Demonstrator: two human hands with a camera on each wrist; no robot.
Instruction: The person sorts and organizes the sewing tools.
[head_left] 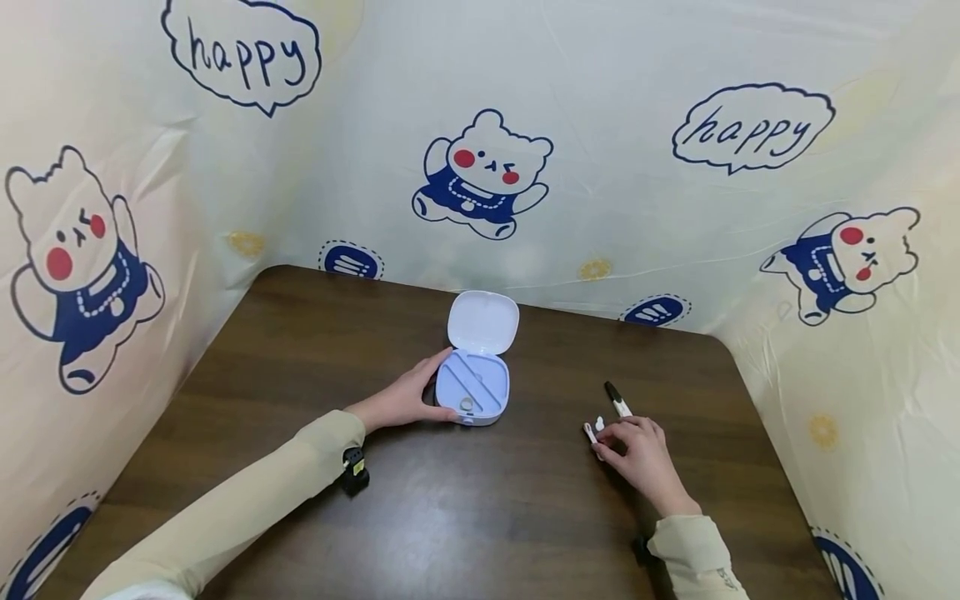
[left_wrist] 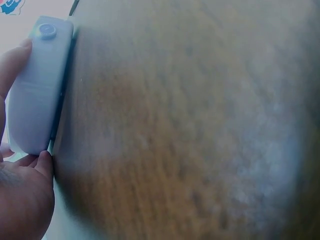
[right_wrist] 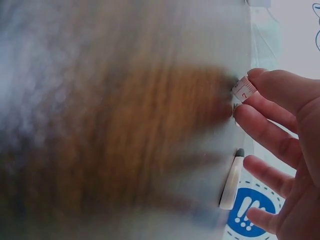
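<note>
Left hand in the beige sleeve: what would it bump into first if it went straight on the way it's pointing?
The left hand would most likely push into the rounded, pale-blue plastic case first. Its thumb and fingers already touch the case's side, so there's no gap to cross.

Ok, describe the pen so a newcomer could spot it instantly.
On the brown table, right of the open pale-blue case, find the right hand. Just beyond it lies the slim white pen, its black end unlike the pale strip being pinched.
</note>
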